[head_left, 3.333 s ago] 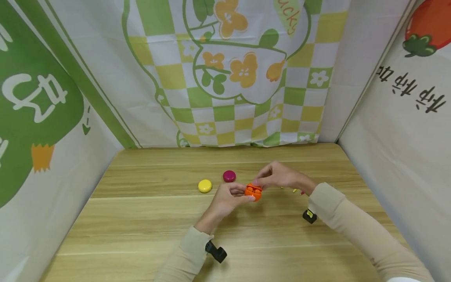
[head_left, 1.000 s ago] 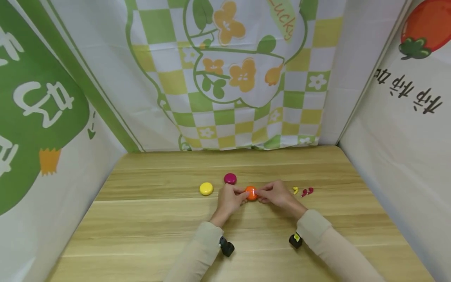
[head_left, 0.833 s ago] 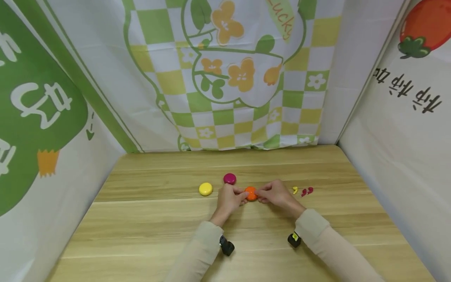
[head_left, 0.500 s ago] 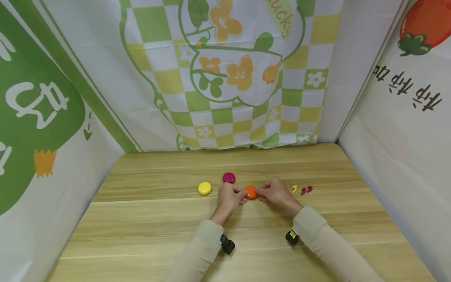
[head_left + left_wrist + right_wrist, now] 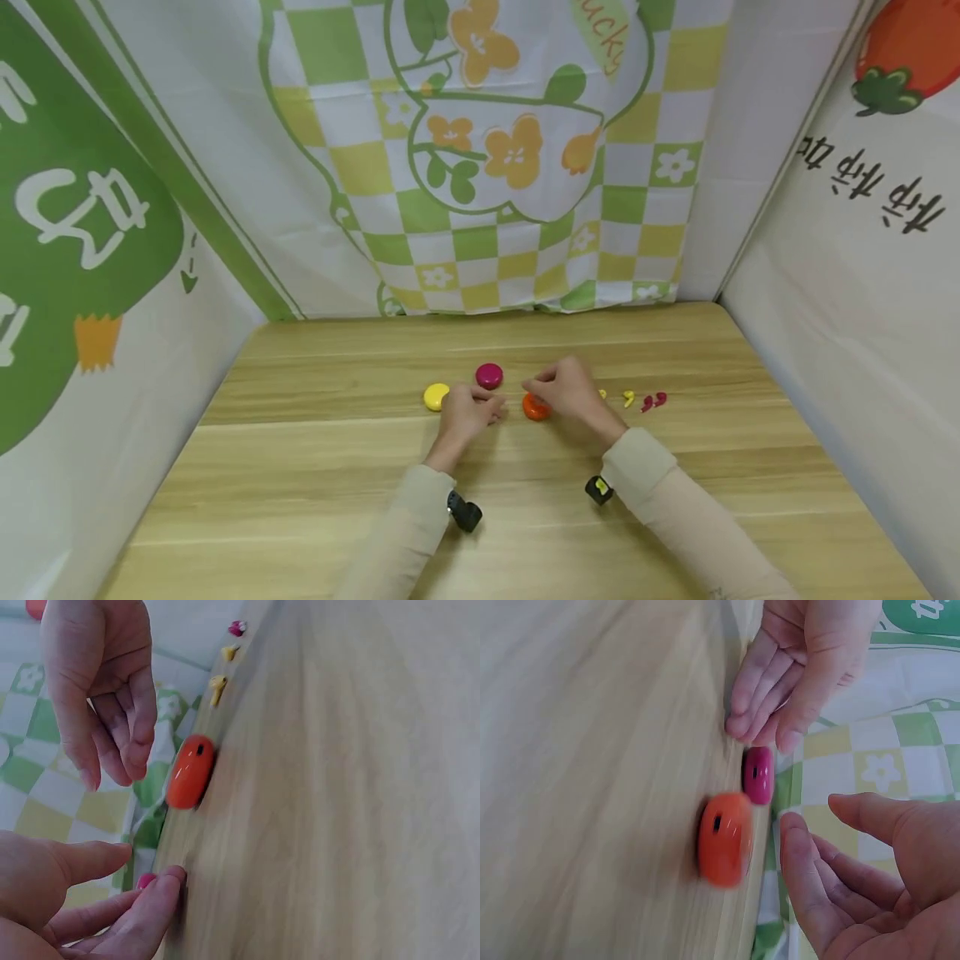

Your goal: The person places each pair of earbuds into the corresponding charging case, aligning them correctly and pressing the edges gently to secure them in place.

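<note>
An orange earbud case [image 5: 536, 407], lid down, rests on the table. In the right wrist view its rounded body [image 5: 726, 840] stands apart from both hands. My right hand [image 5: 572, 395] hovers just over and beside it, thumb and fingers parted around nothing. To the left, my left hand [image 5: 467, 414] holds nothing, its fingers loosely bent and thumb apart. That hand partly covers a yellow earbud case [image 5: 433, 397] in the head view. Behind it lies a magenta earbud case [image 5: 489, 376].
Right of the right hand lie loose earbuds: a yellow one [image 5: 628, 399], another yellow one [image 5: 602, 393] partly hidden by that hand, and a magenta pair [image 5: 654, 402]. Fabric-covered walls [image 5: 480, 275] close off the back and sides of the wooden table [image 5: 315, 467].
Earlier the orange case was held with its lid up and earbuds inside; then both hands pinched it closed on the table. Both have let go; the left hand has moved left, the right slightly up.
</note>
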Tool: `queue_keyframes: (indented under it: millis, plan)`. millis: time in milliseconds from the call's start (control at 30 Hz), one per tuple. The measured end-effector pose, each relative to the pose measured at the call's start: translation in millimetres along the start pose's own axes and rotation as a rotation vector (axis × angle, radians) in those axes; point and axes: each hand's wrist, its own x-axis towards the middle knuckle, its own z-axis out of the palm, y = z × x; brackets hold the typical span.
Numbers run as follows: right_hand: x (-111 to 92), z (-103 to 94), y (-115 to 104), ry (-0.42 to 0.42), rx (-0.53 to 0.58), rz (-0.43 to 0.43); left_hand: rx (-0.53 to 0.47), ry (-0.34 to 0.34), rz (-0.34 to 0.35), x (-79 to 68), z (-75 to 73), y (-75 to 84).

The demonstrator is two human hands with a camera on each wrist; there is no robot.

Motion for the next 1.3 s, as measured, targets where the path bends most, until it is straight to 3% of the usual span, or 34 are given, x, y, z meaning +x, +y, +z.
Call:
queue_keyframes:
  millis: [200,433,700,967,1100,1200,1300]
  plan:
    - [23.0,18.4,-14.8,-0.020,-0.039,0.010,-0.011,0.022,-0.054,5.3,-10.1,-1.6]
    - [41.9,30.6,-22.8,0.038,-0.122,0.050,-0.027,0.043,-0.111,11.0,-10.9,0.4]
    - [52.9,42.3,-17.5,-0.059,-0.035,0.088,-0.049,0.045,-0.158,16.3,-12.8,-3.1]
    - [60.0,45.5,-10.2,-0.125,0.090,0.111,-0.059,0.040,-0.146,22.0,-13.8,-1.7]
    - [60.9,38.9,-7.0,-0.151,0.177,0.113,-0.013,0.075,-0.120,25.4,-12.5,-1.2]
    - [58.0,30.7,-8.7,-0.152,0.190,0.076,0.002,0.120,-0.068,24.9,-11.7,1.1]
    - [50.6,20.7,-9.1,-0.160,0.189,0.037,-0.073,0.128,-0.013,19.1,-10.2,5.6]
